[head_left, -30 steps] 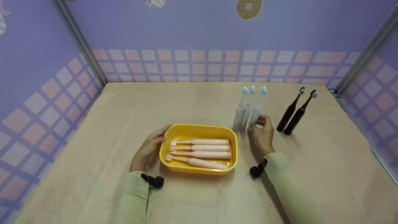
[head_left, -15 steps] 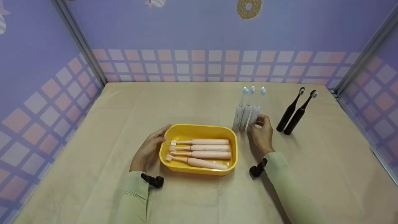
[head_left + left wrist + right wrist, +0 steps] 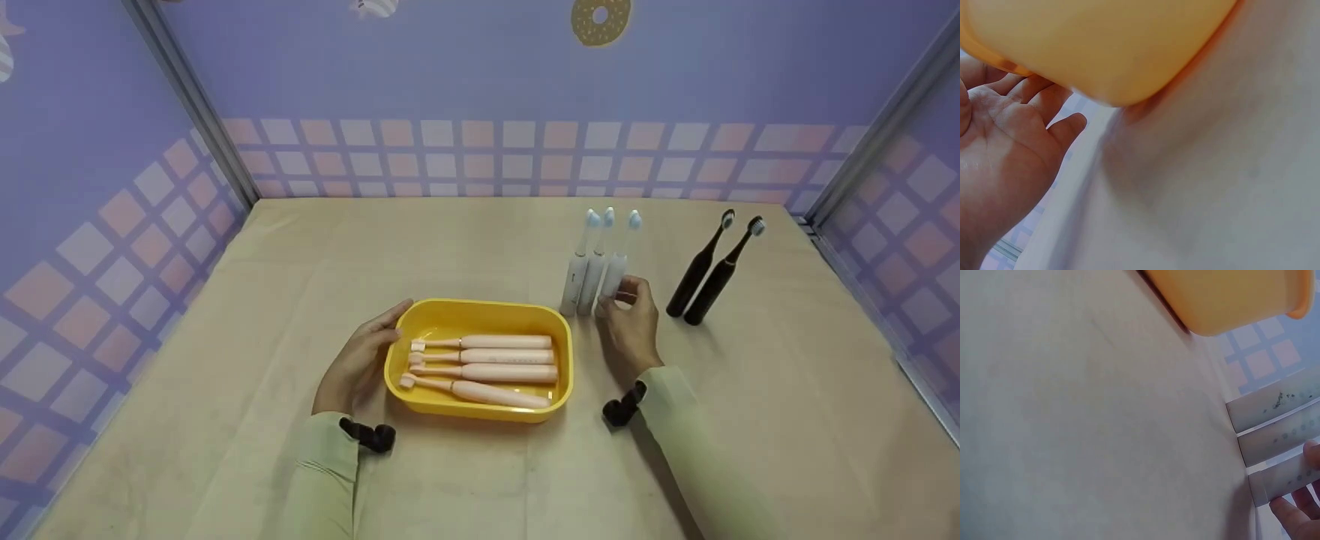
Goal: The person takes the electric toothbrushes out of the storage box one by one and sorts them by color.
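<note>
White toothbrush is being pinched by right hand, probably light, slick, best held above fingertips; yellow box being gripped by left hand

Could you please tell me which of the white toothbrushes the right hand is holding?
The rightmost white toothbrush: the right hand pinches it, while the other two stand untouched to its left.

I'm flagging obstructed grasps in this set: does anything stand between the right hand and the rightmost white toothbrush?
Nothing visible does: the right hand pinches the rightmost white toothbrush low on its handle. The other two white toothbrushes stand to its left, not between it and the hand.
</note>
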Tool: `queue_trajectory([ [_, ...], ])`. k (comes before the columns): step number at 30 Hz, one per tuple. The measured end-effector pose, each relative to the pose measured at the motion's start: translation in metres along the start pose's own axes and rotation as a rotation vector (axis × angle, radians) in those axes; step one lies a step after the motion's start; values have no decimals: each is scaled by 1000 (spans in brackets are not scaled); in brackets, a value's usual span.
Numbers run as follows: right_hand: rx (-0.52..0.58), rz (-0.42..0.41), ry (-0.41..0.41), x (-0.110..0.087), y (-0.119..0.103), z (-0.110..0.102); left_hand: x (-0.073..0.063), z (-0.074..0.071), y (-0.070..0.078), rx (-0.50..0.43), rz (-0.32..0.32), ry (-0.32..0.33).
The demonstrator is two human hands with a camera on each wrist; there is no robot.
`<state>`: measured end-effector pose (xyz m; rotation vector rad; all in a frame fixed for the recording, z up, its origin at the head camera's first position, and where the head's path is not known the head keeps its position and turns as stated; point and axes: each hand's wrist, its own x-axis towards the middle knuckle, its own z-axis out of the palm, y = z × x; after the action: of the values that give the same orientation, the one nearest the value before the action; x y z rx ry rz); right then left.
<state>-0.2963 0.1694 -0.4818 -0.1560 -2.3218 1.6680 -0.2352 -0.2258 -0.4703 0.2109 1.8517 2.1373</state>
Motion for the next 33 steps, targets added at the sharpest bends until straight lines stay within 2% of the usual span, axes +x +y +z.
queue_trajectory([
  [3,-16,-25,8,0,0,0,0,-1,0,-9,4,-20],
  [8,-26,18,14,0,1,0,-1,0,0,-15,1,-10],
  [17,37,88,-10,0,2,-4,-2,2,1,-46,-5,-20],
  [25,32,70,-8,0,5,-8,-1,1,0,-34,2,-9],
  [33,90,-4,4,-4,1,-13,-1,0,0,8,24,-21],
])
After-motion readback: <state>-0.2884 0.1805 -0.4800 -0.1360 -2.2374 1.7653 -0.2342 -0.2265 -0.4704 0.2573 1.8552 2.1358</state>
